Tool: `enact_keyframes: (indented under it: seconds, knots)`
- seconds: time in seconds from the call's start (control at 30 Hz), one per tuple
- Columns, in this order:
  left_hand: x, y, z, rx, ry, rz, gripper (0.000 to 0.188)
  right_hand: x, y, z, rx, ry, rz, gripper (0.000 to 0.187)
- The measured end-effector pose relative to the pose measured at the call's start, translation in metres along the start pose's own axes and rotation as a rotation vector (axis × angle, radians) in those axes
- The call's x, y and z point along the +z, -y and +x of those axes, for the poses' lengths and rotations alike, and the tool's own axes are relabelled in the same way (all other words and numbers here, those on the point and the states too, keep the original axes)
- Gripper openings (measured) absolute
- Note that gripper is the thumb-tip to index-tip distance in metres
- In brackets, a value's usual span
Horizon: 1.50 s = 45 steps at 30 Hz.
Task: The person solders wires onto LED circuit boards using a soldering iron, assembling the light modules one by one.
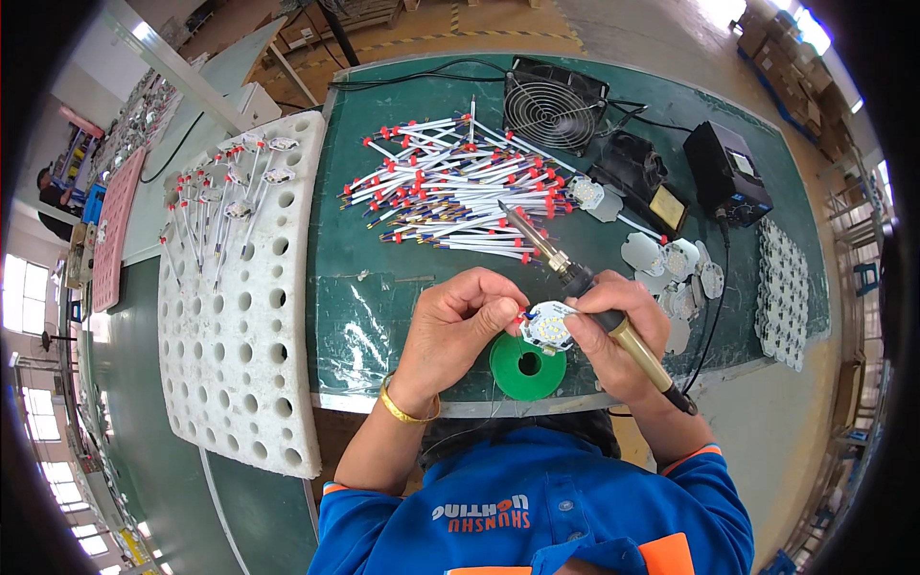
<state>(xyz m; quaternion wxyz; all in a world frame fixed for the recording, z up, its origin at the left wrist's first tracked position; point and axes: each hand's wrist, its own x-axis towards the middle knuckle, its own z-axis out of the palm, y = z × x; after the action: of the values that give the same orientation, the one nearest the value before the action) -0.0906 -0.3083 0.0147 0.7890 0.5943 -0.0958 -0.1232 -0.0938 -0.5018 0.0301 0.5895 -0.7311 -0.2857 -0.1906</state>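
My left hand (pixel 470 321) pinches a wire lead with a red end (pixel 520 318), right at the edge of a small white LED board (pixel 549 329). Blue wire shows where the lead meets the board. My right hand (pixel 628 335) is wrapped round a soldering iron (pixel 578 279), whose tip points up and left, away from the board. The thumb of that hand also presses the board's right edge. Just below the board, a green spool (pixel 518 381) lies at the table's near edge, with thin wire trailing from it.
A heap of white leads with red collars (pixel 450 187) covers the table's middle. Behind it stand a fan (pixel 554 110), an iron stand (pixel 656 196) and a black soldering station (pixel 726 172). Loose boards (pixel 671 264) lie right; a board panel (pixel 781 292) beyond. A perforated foam slab (pixel 235 335) holds finished-looking assemblies left.
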Motion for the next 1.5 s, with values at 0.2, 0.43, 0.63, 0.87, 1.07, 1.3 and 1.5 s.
enact_keyframes:
  seconds: [0.2,0.43,0.63,0.87,1.07,1.3,1.5]
  knots:
    - [0.002,0.008,0.011,0.002,0.091,0.003,0.024,0.009,-0.004,-0.007,0.234,-0.056,0.282,0.017]
    - [0.001,0.009,0.010,-0.059,0.078,0.062,0.031,0.012,-0.008,-0.002,0.260,-0.053,0.156,0.020]
    - [0.001,0.015,0.006,-0.060,0.037,0.079,0.032,0.012,-0.007,0.003,0.230,-0.015,0.076,0.022]
    - [0.000,0.018,0.005,-0.041,0.036,0.069,0.032,0.013,-0.010,0.002,0.109,-0.040,-0.053,0.021]
    - [-0.014,0.027,0.004,-0.125,-0.249,-0.213,0.026,-0.012,-0.019,-0.003,-0.180,-0.241,-0.439,0.026]
    - [-0.023,0.029,0.005,-0.094,-0.051,-0.507,0.029,-0.071,-0.043,-0.037,-0.259,-0.127,-0.578,0.027]
    - [-0.027,0.035,0.009,-0.125,0.235,-0.738,0.024,-0.094,-0.057,-0.036,-0.047,0.066,-0.886,0.030]
